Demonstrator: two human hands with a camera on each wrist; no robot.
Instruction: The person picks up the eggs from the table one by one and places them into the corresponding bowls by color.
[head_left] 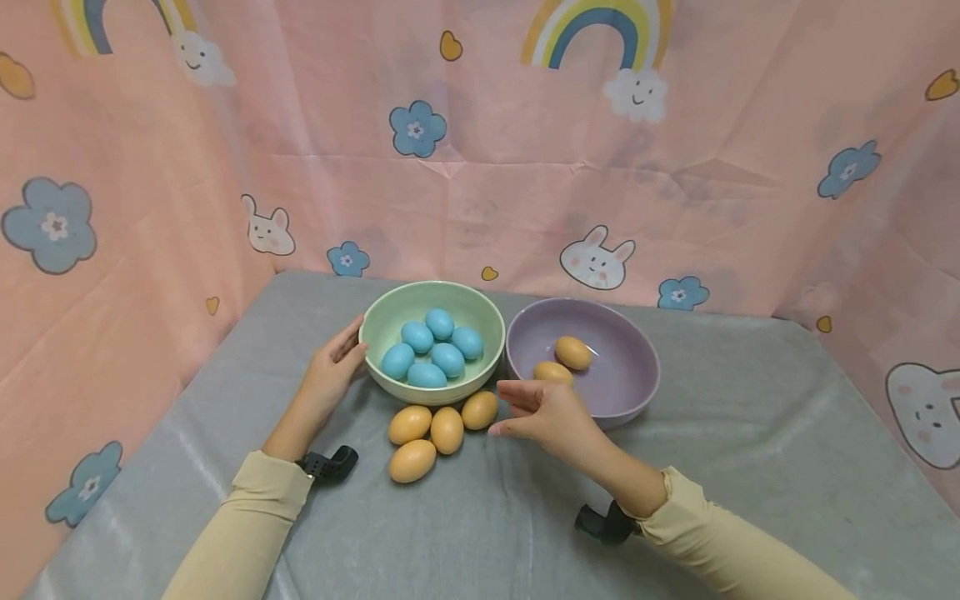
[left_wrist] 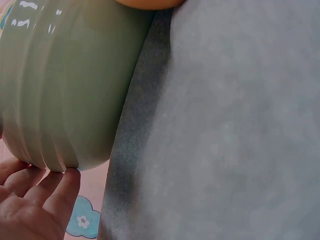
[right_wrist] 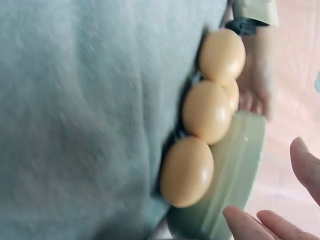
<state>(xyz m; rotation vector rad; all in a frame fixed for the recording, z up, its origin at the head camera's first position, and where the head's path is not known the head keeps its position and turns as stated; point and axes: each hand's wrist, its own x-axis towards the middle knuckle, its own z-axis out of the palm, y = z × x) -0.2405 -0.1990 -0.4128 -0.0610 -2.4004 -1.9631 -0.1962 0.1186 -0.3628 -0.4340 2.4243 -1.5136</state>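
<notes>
Several blue eggs (head_left: 447, 360) lie in a light green bowl (head_left: 375, 379). My left hand (head_left: 330, 371) rests its fingertips against the bowl's left side, and in the left wrist view these fingers (left_wrist: 62, 192) touch its outer wall. Several brown-yellow eggs (head_left: 412, 461) lie on the cloth in front of the green bowl. Just right of the nearest of them, an egg (head_left: 480, 410), hovers my right hand (head_left: 558, 417), thumb and fingers apart with nothing between them. The right wrist view shows the right fingertips near the green bowl (right_wrist: 240, 165) and beyond the loose eggs (right_wrist: 187, 171).
A purple bowl (head_left: 637, 375) stands right beside the green one, with two brown-yellow eggs (head_left: 573, 353) in view inside it; the right hand partly covers its front. Grey cloth (head_left: 750, 433) covers the table. A pink patterned curtain (head_left: 480, 208) hangs behind and at both sides.
</notes>
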